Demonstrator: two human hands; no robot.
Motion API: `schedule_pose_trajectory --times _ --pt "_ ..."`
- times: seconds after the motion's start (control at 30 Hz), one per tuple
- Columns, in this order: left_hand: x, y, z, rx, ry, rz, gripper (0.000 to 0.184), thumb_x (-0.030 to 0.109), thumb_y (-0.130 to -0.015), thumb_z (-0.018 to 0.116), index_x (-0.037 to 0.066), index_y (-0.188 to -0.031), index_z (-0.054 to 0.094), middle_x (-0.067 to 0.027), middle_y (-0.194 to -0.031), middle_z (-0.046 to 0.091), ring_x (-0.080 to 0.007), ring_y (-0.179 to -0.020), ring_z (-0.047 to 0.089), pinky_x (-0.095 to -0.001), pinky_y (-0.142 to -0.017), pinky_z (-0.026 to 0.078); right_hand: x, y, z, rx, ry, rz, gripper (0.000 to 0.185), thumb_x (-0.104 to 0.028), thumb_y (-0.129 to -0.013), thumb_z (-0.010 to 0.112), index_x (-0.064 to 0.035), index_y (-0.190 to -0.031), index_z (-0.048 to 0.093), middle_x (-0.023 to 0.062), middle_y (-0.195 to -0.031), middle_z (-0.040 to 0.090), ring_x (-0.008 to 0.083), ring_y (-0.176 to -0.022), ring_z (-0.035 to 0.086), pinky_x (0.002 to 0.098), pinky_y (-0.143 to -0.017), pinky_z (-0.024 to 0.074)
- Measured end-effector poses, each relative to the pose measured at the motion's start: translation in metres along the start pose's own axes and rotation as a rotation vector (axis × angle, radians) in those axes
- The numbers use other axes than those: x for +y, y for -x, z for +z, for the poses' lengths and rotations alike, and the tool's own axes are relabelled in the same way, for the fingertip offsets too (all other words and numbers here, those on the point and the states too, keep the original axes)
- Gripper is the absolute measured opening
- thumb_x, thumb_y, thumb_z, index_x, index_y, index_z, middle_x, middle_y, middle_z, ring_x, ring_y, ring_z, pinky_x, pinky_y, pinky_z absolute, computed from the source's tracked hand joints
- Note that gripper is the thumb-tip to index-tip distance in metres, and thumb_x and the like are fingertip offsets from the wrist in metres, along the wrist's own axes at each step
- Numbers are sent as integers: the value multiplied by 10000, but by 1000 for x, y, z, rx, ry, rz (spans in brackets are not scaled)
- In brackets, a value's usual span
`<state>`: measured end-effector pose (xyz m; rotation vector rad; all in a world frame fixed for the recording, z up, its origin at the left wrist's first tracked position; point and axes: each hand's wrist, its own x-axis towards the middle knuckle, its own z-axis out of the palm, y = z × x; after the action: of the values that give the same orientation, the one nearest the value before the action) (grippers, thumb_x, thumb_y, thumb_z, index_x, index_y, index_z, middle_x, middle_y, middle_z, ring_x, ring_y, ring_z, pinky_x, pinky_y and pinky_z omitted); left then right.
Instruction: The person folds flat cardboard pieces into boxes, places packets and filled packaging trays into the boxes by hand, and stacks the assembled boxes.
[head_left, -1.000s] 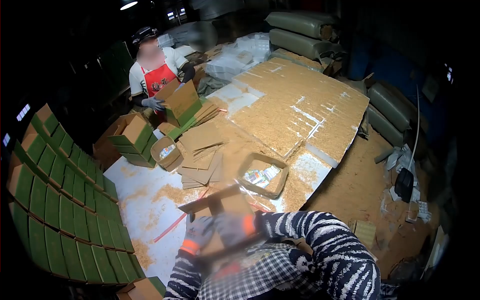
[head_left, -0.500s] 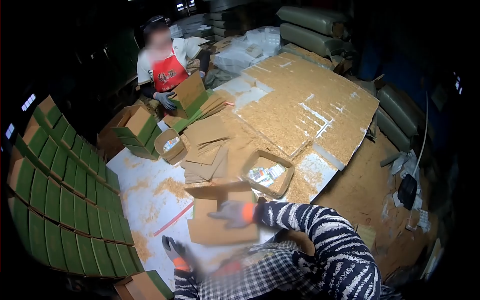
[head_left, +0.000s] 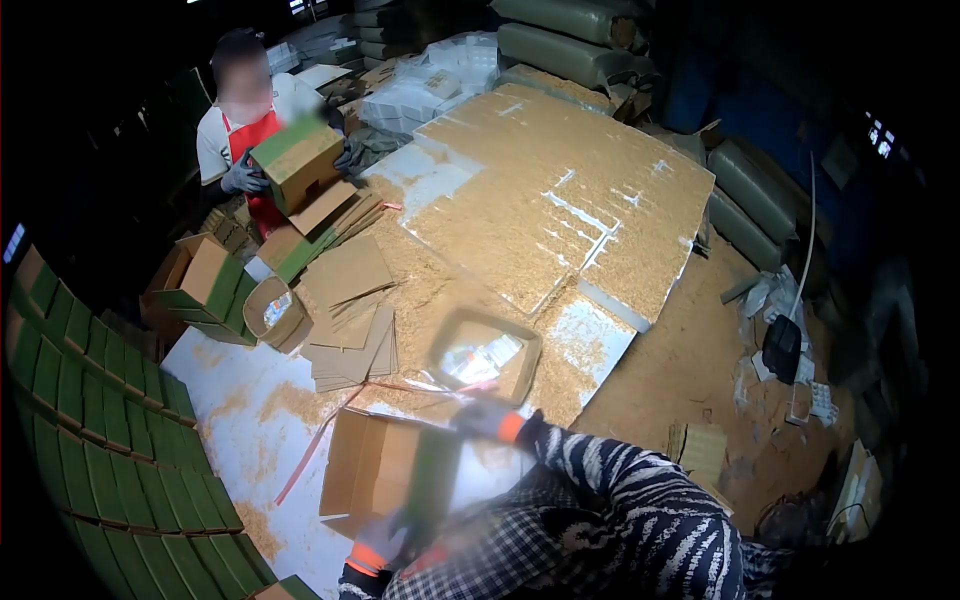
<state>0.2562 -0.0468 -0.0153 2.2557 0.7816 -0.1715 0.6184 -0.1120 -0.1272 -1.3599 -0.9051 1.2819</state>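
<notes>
A brown cardboard box [head_left: 352, 465] with a green side stands open before me on the white tabletop. My left hand [head_left: 388, 540], in a grey glove with an orange cuff, is closed at the box's near edge. My right hand [head_left: 485, 418], gloved alike, is over the table just right of the box's blurred green side. Motion smears its fingers, so whether they hold anything is unclear. A pink strap [head_left: 310, 455] runs behind the box towards that hand. Just beyond sits a basket [head_left: 530, 372] with printed packets [head_left: 485, 358] in it.
Flat cardboard pieces [head_left: 350, 350] lie behind the box, beside a smaller basket [head_left: 290, 328]. Green boxes [head_left: 110, 430] are stacked along the left. Across the table a person [head_left: 245, 140] in a red apron holds a green-and-brown box [head_left: 300, 165]. Shavings-like material [head_left: 550, 190] covers the far panels.
The box before me has turned, now showing its open inside and green side. My left hand has come to its edge; my right has left its top. The other person has lifted a box.
</notes>
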Motion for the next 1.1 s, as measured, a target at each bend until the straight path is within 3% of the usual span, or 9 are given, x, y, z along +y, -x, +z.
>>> schedule_pose_trajectory --times 0.03,0.1,0.17,0.23,0.3,0.43,0.57,0.77,1.1 --pt "8 0 -1 -59 181 41 355 226 -921 615 20 -1210 620 -168 -1010 712 -282 -903 689 -366 -819 518 -33 2 -45 411 330 -298 240 -179 -945 580 -28 -1097 687 83 -977 705 147 -831 668 285 -734 540" --pt "-9 -2 12 -123 228 -27 305 206 -884 615 20 -1119 671 -178 -1013 704 -331 -857 670 -393 -814 525 -22 -36 -143 908 -189 -412 274 -126 -902 677 1 -1139 626 91 -982 688 181 -891 649 285 -770 530" --pt "-19 -14 16 -155 -72 123 291 203 -850 615 33 -1069 702 -154 -1004 709 -317 -834 662 -394 -802 534 22 -70 -224 1168 -45 -91 456 -288 -847 773 15 -1148 614 78 -924 671 138 -733 586 286 -663 499" --pt "-21 -23 20 -118 -83 108 275 202 -827 610 60 -1033 726 -124 -1006 708 -341 -873 645 -400 -850 521 28 -83 -259 764 -363 371 547 -404 -794 803 17 -1104 640 109 -933 673 188 -750 610 322 -703 515" --pt "12 -25 5 273 -56 279 369 188 -745 625 108 -1095 711 -119 -1130 685 -354 -1062 614 -478 -990 450 17 -114 -254 960 82 362 827 -577 -671 816 45 -1171 600 190 -1019 678 308 -919 652 385 -817 525" --pt "13 -10 27 894 -113 -167 630 159 -776 611 77 -1393 511 -183 -1450 447 -345 -1334 426 -491 -1146 280 21 -164 -239 1525 -67 176 837 -424 -590 920 36 -1182 549 218 -1109 631 331 -1026 619 405 -879 503" --pt "11 -25 32 1248 239 -416 710 210 -878 588 49 -1514 314 -178 -1527 349 -331 -1394 354 -453 -1163 249 -33 -159 -228 1494 -109 116 834 -322 -613 926 67 -1224 515 249 -1166 612 369 -1056 577 440 -888 460" --pt "-40 -21 43 928 548 -331 734 300 -965 560 -23 -1529 218 -180 -1522 344 -300 -1406 333 -372 -1169 245 -50 -121 -247 1231 -300 -527 614 -168 -620 915 -58 -1056 497 101 -1003 575 194 -864 548 328 -753 504" --pt "-49 -59 48 1021 642 -193 607 202 -1002 538 -26 -1504 284 -177 -1543 330 -264 -1402 337 -347 -1172 260 -229 17 -73 311 186 -149 496 -131 -779 788 -43 -1194 531 73 -1085 615 175 -1003 617 320 -884 511"
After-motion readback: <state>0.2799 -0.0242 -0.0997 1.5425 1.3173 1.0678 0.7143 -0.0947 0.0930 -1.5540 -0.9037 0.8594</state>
